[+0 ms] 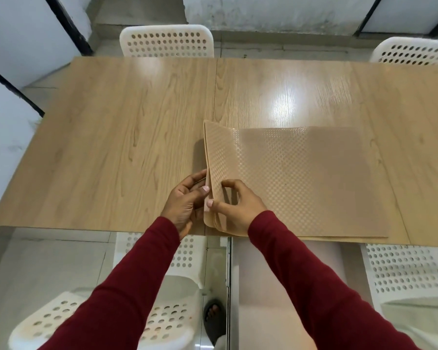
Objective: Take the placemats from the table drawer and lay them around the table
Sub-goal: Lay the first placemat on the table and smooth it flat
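Observation:
A stack of tan placemats (299, 183) with a dotted texture lies on the wooden table (116, 147), near its front edge, right of centre. The stack's left edge is lifted off the table. My left hand (186, 200) holds that raised edge from the left side, thumb on the mats. My right hand (234, 205) pinches the top mat at its near left corner, thumb and fingers closed on it. Below the table edge, an open drawer (283, 286) with a pale inside shows between my arms.
White perforated chairs stand around the table: one at the far side (167, 41), one at the far right (415, 50), one near left (167, 311) under my arms, one near right (410, 279). White panels stand at the left. A foot in a dark sandal (214, 322) is on the floor.

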